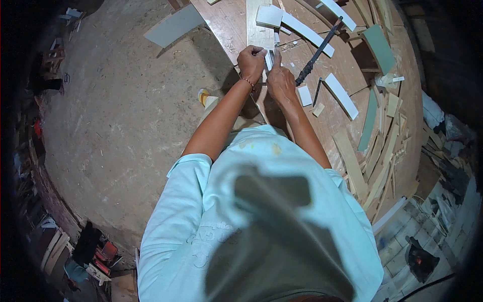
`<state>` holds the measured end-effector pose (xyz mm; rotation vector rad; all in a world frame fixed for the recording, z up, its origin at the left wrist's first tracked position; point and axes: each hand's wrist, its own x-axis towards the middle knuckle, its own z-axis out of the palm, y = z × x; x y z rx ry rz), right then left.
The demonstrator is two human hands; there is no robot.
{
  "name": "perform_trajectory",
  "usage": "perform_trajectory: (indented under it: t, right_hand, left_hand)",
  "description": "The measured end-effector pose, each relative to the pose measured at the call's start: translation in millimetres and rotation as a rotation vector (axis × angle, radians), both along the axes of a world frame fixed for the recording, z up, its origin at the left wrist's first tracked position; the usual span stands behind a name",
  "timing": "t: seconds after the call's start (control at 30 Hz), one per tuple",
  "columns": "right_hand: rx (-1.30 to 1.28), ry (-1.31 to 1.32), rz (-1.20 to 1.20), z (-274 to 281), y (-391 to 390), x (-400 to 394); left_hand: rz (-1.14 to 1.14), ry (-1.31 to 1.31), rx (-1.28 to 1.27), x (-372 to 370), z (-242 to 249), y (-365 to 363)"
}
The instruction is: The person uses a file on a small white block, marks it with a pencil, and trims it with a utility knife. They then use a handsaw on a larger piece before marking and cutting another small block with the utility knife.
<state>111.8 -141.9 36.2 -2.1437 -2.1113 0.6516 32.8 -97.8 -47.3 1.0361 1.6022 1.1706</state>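
My left hand [251, 61] is closed in a pinch at the near end of a pale wooden board [258, 38]; what the fingers hold is hidden. Beside it, my right hand [281, 80] has its index finger stretched forward and the others curled under. Between the two hands lies a narrow white strip [268, 61] with a shiny edge; I cannot make out its kind. A small white block [269, 16] rests on the far part of the board.
On the wooden table [322, 118] lie a dark bar [319, 53], a black pencil [317, 91], white strips [341, 95], green pieces [380, 49] and wood offcuts [350, 158]. A pale panel [174, 26] juts over the floor at left. Shavings are scattered about.
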Motion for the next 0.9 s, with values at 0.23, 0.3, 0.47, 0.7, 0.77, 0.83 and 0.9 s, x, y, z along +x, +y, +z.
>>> perform_trajectory:
  t: [0.23,0.3,0.47,0.7,0.77,0.83,0.9]
  right_hand:
    - [0.095,0.037,0.025,-2.6,2.2,1.4]
    - [0.089,0.027,0.021,-2.8,2.3,1.4]
    - [0.097,0.009,0.023,-5.3,2.3,0.7]
    - [0.105,-0.015,0.024,-5.4,0.9,2.2]
    - [0.098,-0.008,0.020,-5.7,1.1,2.4]
    - [0.120,0.007,0.016,-6.0,0.8,2.2]
    - [0.115,0.010,0.022,-4.4,1.0,2.1]
  left_hand:
    - [0.018,-0.030,-0.096,0.0,6.7,-0.4]
    - [0.014,-0.034,-0.087,0.4,6.2,-0.1]
    - [0.016,-0.017,-0.086,-0.3,7.6,-0.6]
    - [0.011,-0.001,-0.087,-0.4,9.7,-0.9]
    - [0.008,0.017,-0.090,-1.0,12.7,-0.9]
    - [0.004,0.009,-0.097,-1.0,9.3,-0.1]
    - [0.009,0.005,-0.084,-0.5,7.3,0.4]
